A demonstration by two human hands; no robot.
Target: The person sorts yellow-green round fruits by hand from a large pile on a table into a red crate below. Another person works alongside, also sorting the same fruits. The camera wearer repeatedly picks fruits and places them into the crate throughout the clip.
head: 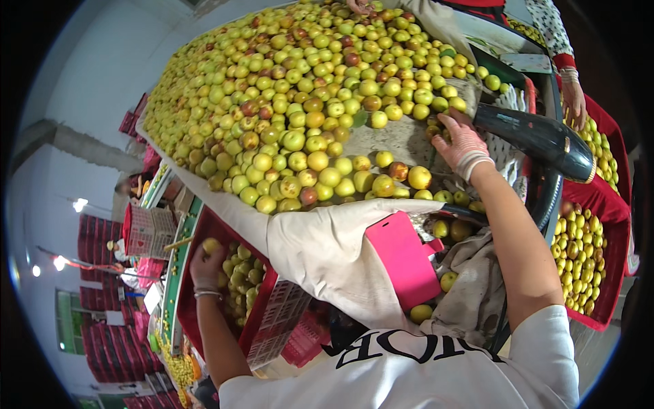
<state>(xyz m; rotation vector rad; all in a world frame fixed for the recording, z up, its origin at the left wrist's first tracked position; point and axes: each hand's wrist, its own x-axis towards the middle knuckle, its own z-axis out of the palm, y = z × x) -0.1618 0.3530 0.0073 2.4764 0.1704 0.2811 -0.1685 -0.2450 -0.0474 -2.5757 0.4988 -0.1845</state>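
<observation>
A large heap of yellow-green jujube fruits [286, 107], some with reddish-brown patches, covers the cloth-lined sorting surface. My right hand [460, 144], in a pale striped glove, reaches over the right side of the heap, its fingers spread beside a few fruits near the nozzle of a black hair dryer [536, 137]. Whether it grips a fruit is not clear. At the left, my left hand [206, 263] holds a yellow jujube [210, 245] over a red-lined plastic crate [271, 301] containing greener fruits. A pink phone case [402, 259] lies on the cream cloth [317, 250] in front of me.
Another person's gloved hand [573, 99] is over a red-lined crate of fruits [621, 168] at the right. A second such crate [618, 240] stands below it. Part of someone's hand [360, 6] shows at the heap's far edge. A green conveyor [188, 230] runs along the left.
</observation>
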